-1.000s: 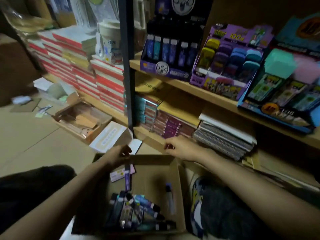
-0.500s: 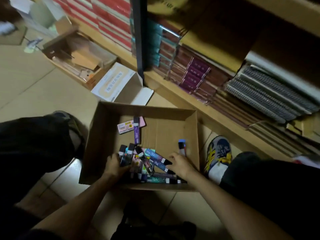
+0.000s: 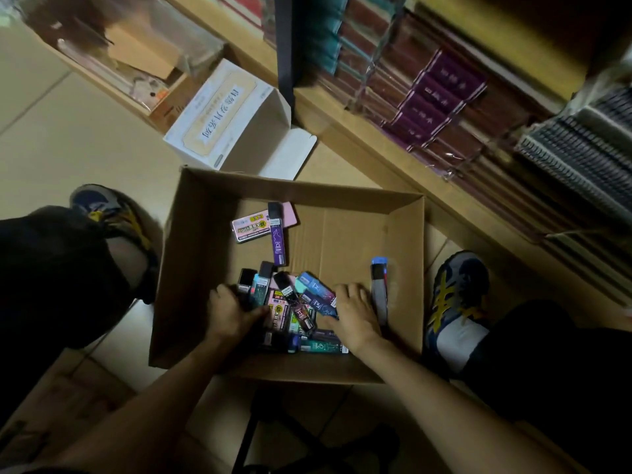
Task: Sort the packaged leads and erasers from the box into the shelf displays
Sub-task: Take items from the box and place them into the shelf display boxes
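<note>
- The heap of packaged leads (image 3: pixel 294 306) is lying at the near end of the cardboard box (image 3: pixel 205 254), packs crossing at all angles.
- A purple pack (image 3: pixel 277 234) is lying apart, long axis pointing toward the shelf (image 3: pixel 393 159), over a pink pack (image 3: pixel 253 225) set crosswise; a grey pack (image 3: pixel 379 289) is resting near the right wall, lengthwise too.
- The left hand (image 3: pixel 229 313) is curling round the heap's left edge; whether it has hold of a pack, I cannot tell.
- The right hand (image 3: pixel 352 313) is lying flat and spread on the heap's right side, gripping nothing.
- Half a second ago both hands were sitting much the same; the view is closer now.
</note>
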Tool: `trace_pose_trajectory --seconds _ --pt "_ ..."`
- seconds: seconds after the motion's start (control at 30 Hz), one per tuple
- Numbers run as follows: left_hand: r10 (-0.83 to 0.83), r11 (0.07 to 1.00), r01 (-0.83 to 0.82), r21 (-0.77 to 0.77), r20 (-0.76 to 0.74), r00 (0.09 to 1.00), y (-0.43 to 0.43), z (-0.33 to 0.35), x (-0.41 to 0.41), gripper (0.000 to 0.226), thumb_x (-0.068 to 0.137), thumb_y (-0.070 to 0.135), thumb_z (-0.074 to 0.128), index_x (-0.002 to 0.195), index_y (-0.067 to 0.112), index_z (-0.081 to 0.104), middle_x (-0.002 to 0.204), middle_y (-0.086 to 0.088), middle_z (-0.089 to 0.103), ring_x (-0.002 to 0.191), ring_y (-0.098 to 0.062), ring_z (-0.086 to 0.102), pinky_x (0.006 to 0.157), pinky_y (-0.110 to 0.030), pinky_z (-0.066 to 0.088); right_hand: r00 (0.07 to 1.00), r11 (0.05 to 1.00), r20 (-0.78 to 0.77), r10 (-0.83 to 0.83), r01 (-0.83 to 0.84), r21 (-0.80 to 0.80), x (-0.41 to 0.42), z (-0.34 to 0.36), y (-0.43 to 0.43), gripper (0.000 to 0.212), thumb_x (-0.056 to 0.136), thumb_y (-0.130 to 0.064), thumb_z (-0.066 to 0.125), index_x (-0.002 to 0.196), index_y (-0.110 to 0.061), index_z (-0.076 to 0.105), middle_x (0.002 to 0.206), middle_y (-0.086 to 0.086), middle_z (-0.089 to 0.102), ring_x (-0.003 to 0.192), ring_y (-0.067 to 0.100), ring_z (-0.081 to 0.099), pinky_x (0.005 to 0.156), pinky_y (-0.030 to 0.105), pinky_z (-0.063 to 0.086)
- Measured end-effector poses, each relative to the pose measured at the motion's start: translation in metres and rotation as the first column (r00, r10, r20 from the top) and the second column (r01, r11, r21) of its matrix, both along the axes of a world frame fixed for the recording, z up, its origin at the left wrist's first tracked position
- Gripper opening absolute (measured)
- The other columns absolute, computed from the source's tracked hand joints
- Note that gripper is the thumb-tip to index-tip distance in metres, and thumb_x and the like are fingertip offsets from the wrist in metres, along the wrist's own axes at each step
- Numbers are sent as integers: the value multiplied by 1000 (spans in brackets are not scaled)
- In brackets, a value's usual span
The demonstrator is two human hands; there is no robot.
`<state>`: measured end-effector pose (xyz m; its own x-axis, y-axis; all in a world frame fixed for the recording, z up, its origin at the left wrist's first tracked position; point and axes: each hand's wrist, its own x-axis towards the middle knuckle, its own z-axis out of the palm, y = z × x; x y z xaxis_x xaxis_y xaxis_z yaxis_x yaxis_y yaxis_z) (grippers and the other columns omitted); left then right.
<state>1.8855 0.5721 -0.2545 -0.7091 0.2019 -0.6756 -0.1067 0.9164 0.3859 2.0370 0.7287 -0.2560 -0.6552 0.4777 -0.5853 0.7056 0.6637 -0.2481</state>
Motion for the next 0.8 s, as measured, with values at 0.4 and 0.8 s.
trace_pose_trajectory --seconds 0.4,0.8 --pt "146 982 -146 116 11 989 0 -6 0 44 81 14 72 115 -1 47 122 -22 51 112 -34 52 96 -43 45 974 973 -46 -221 223 51 2 -1 0 53 85 -43 62 120 -8 44 121 10 48 113 24 48 94 31 41" --pt "209 963 -214 162 46 977 2 -2 1 41 84 13 68 119 7 49 127 -15 48 114 -31 53 91 -44 51 941 953 -153 -303 296 -67 7 -5 1 34 91 -31 58 117 -11 53 119 6 47 107 18 50 92 27 42"
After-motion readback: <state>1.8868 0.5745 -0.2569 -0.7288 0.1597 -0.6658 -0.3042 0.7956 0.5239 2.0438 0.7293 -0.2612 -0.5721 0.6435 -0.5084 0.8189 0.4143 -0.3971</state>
